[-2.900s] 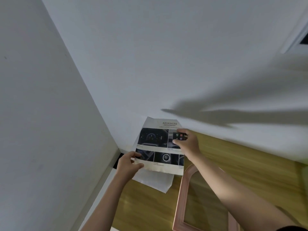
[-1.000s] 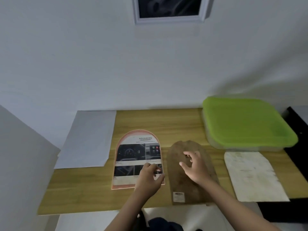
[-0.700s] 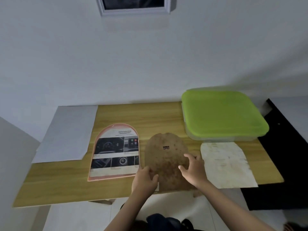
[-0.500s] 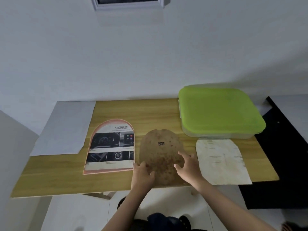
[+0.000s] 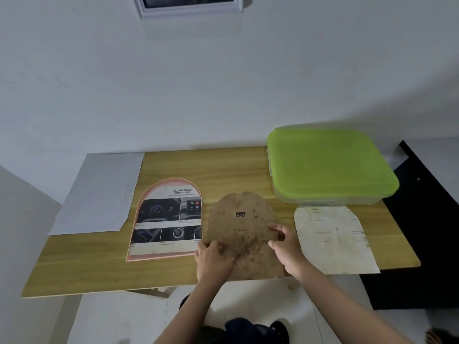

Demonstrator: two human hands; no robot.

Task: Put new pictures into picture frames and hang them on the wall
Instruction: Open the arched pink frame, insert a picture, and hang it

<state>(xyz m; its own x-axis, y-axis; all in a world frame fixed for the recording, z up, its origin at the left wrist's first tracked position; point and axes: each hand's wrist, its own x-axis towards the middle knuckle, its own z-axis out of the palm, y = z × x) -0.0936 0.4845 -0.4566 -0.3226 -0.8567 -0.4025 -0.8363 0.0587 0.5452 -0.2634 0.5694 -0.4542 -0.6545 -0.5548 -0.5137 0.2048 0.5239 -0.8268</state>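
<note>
- We stand at a wooden table (image 5: 223, 170) set against a white wall (image 5: 223, 83), where the bottom of a white-framed picture (image 5: 191, 3) hangs at the top of the view.
- At the far right of the table sits a green-lidded plastic box (image 5: 330, 162); at the far left lies a blank white sheet (image 5: 99, 194).
- Left of centre lies the arched pink frame (image 5: 165, 220) with the new printed picture (image 5: 171, 219) laid in it; near right lies an arch-cut stained old paper (image 5: 335, 239).
- Between them, at the near edge, lies the brown arched backing board (image 5: 244, 232), spotted, with a small dark hanger fitting near its top.
- Our left hand (image 5: 213, 261) rests on its near left corner, fingers curled over the edge; our right hand (image 5: 285, 247) pinches its right edge between thumb and fingers.
- We judge the board light, thin and fairly stiff, likely to bend if lifted by one corner, so holding both side edges suits carrying it over the frame.
</note>
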